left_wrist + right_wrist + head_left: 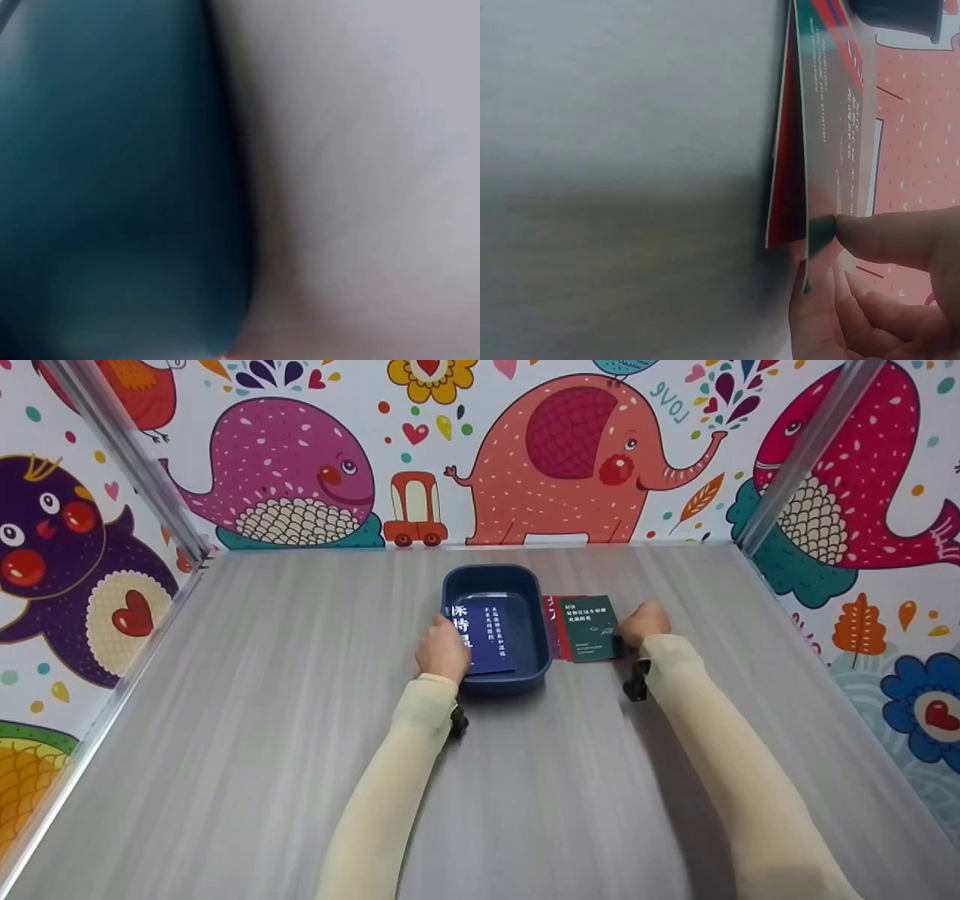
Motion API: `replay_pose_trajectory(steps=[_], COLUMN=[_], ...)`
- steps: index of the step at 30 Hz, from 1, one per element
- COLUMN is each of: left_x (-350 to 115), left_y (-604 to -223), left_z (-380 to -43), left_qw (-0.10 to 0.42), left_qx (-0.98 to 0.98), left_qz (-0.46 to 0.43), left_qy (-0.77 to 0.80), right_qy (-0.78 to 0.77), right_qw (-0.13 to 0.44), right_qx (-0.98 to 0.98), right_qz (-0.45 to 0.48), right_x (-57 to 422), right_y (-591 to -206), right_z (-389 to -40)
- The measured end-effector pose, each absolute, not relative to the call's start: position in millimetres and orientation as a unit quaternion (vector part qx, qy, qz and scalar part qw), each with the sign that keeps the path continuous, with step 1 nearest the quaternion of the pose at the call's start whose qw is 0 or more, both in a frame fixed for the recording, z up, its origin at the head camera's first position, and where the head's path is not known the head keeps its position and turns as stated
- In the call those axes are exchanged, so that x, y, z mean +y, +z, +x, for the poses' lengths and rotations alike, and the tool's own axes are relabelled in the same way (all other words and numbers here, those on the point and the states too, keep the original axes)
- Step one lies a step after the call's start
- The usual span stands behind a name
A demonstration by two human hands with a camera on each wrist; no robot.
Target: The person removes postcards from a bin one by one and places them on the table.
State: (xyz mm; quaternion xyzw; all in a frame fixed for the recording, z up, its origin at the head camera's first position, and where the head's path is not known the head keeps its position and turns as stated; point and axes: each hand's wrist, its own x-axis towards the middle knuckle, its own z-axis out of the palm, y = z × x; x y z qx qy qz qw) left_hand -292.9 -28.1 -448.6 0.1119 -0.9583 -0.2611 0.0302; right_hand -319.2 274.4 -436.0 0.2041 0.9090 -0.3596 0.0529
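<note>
A dark blue rectangular basin [530, 577] stands on the table. At its left rim my left hand [444, 649] holds a blue card [491, 641] with white characters, which lies across the left side of the basin's opening. Its fingertips are hidden in the head view, and the left wrist view shows only the blurred basin wall [127, 165]. To the right of the basin, my right hand [645, 621] pinches a green card [590, 630] by its right edge, thumb on the printed face. Beneath that one lies a red card [784, 187], partly covered.
The grey wood-grain table [262, 720] extends around the basin on all sides. Behind it rises a wall printed with cartoon animals [562, 472], with metal posts [810, 450] at the corners.
</note>
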Motion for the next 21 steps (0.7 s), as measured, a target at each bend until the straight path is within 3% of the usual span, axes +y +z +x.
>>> replay_pose_trajectory(steps=[21], left_x=[-28.7], left_y=[-448.3], left_z=[-291.8], left_qw=[0.036], left_qx=[-0.955], left_qz=[0.108], left_qy=[-0.273], right_qy=[-0.349], right_qw=[0.069], right_qx=[0.911], right_qz=[0.209], right_x=[273.1], right_y=[-440.8], right_z=[-319.1])
